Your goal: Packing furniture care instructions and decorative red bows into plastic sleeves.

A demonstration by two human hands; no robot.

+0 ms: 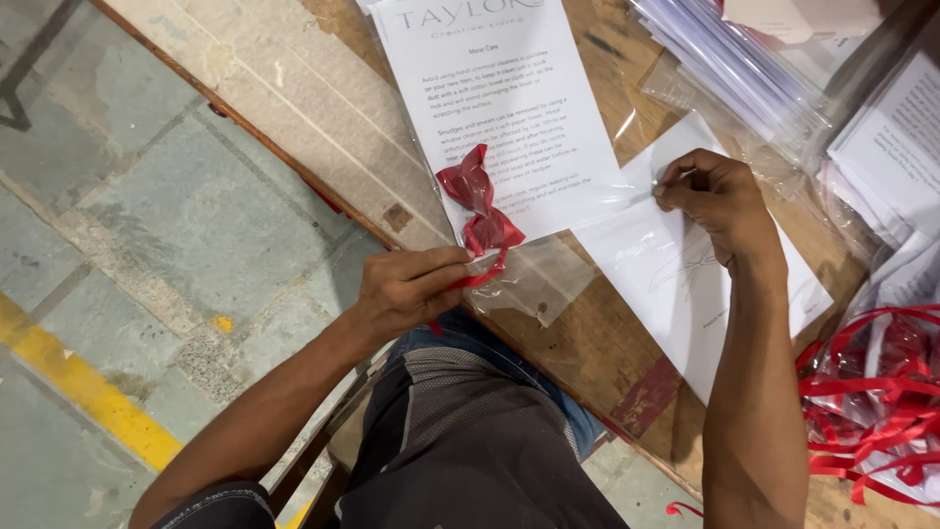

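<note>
A: Where's the clear sleeve (534, 279)?
B: Flat on the wooden table (597, 343), long axis left-to-right. Left hand (406, 287) pinches its near end plus red ribbon bow (480, 201); right hand (715, 191) pinches the far edge.
A: Obstructions?
B: Printed sheet (490, 88) overlaps the top, white paper (685, 284) beneath (ribbon pile (876, 392) sits well right).

Ribbon bow (477, 201): glossy red. Printed sheet (490, 88): white, grey text. Workbench (597, 333): brown wood. Floor stripe (83, 387): yellow.
</note>
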